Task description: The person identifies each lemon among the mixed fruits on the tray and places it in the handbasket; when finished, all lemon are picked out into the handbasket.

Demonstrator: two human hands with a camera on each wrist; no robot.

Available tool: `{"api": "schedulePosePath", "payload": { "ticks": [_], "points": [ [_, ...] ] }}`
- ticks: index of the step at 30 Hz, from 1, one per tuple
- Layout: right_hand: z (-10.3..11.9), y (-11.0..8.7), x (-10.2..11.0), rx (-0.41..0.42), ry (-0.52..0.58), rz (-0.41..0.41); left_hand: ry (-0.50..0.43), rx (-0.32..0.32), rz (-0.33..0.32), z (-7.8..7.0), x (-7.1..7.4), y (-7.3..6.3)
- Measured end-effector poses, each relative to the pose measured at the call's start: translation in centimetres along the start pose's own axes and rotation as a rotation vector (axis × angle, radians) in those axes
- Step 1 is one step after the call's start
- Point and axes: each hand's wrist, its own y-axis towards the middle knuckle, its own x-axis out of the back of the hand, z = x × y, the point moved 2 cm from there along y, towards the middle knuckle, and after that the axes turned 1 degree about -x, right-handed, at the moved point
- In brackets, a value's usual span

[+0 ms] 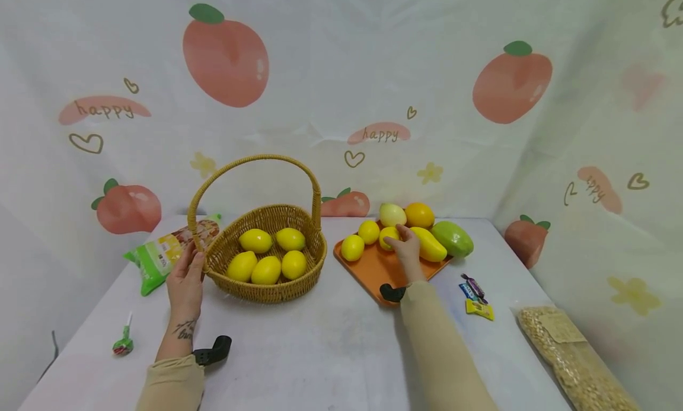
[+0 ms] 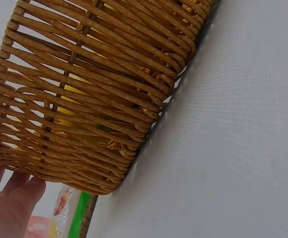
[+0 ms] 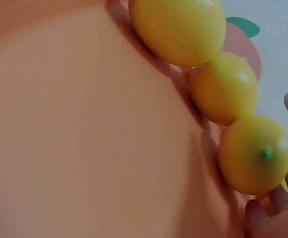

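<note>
A wicker basket [image 1: 267,291] with a tall arched handle holds several yellow lemons [image 1: 265,270]. My left hand [image 1: 185,283] grips its left side at the foot of the handle; in the left wrist view the fingertips [image 2: 34,187] meet the woven rim. On the orange tray [image 1: 381,273], my right hand [image 1: 409,254] is at a lemon [image 1: 388,238]. In the right wrist view, this lemon [image 3: 255,156] has a green nub, and the fingers are spread around it, one tip apart from it. Two more lemons [image 1: 353,248] lie along the tray's left edge.
A mango [image 1: 431,246], an orange [image 1: 420,215], a pale round fruit [image 1: 392,214] and a green fruit [image 1: 452,239] cluster at the tray's right and back. Wrapped candies [image 1: 472,292], a grain bag [image 1: 578,357], a lollipop [image 1: 123,341] and a green snack bag [image 1: 157,260] lie around.
</note>
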Motion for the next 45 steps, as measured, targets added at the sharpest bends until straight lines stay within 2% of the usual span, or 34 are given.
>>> {"api": "schedulePosePath", "payload": {
  "ticks": [10,20,30,38,45],
  "points": [
    [-1.0,0.7,-0.9,-0.03,-0.045,-0.089,-0.015,0.002,0.007,0.1,0.0,0.0],
    [-0.7,0.5,-1.2,-0.014,-0.112,-0.067,-0.033,-0.001,0.003,0.0,-0.2,0.0],
    [0.1,0.4,-0.3,-0.042,-0.087,-0.048,-0.009,-0.012,0.013,0.0,-0.1,0.2],
    [3.1,-0.7,0.9,0.061,-0.09,0.053,-0.003,-0.017,-0.004,0.1,0.0,0.2],
    [4.4,-2.5,1.8,0.106,-0.005,0.231,-0.005,-0.021,0.005,0.2,0.1,0.2]
  ]
}}
